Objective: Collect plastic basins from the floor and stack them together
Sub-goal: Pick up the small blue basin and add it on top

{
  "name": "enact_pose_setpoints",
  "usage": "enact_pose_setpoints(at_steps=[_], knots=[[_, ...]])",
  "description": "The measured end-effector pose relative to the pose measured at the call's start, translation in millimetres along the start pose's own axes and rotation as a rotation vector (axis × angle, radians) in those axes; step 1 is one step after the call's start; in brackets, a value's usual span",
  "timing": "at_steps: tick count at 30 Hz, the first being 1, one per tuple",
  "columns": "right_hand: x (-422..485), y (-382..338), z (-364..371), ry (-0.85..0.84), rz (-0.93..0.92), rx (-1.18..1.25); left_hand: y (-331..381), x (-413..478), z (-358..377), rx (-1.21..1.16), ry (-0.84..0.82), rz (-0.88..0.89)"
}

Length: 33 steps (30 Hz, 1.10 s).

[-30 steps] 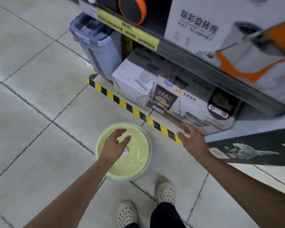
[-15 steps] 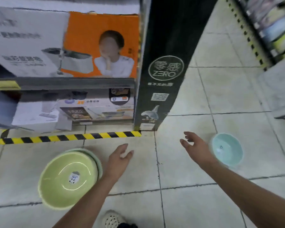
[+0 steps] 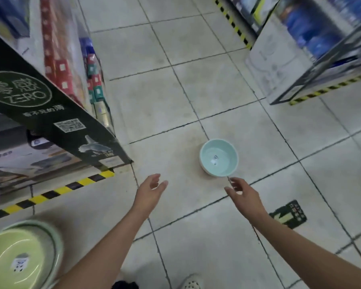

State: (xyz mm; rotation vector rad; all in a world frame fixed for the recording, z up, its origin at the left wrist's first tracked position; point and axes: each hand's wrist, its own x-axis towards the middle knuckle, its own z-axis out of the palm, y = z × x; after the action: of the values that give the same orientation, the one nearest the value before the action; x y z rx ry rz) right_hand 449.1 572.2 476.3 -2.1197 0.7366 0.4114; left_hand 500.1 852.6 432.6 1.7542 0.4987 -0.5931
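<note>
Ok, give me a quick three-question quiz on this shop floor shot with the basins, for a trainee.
1. True or false: the right hand is gripping the blue basin.
2. Multiple choice: the green basins sit at A) the lower left, B) the upper right, C) on a shelf.
3. Fill in: the blue basin stands upright on the ____ floor.

Key:
1. False; both it and the left hand are open and empty, short of the basin.
2. A
3. tiled
</note>
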Motion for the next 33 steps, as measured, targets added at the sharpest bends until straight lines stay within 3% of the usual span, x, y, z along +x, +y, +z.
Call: enact_pose_setpoints(at_steps=[6, 13, 22, 33], knots=[[44.1, 41.6, -54.3, 0.060, 0.077, -0.007, 33.8, 46.7, 79.4, 0.018, -0.020, -0.029], [131.2, 63.9, -67.7, 0.105, 0.184, 0.054, 47.7, 126.3, 139.7, 0.077, -0.072, -0.070], [268.8, 108.7, -43.9, 0.097, 0.299, 0.056, 30.0, 229.5, 202.4, 0.185, -0.119, -0.112], [414.4, 228.2, 7.1, 0.012, 0.327, 0.004, -34.9, 356.7, 308.8, 0.182, -0.002, -0.101]])
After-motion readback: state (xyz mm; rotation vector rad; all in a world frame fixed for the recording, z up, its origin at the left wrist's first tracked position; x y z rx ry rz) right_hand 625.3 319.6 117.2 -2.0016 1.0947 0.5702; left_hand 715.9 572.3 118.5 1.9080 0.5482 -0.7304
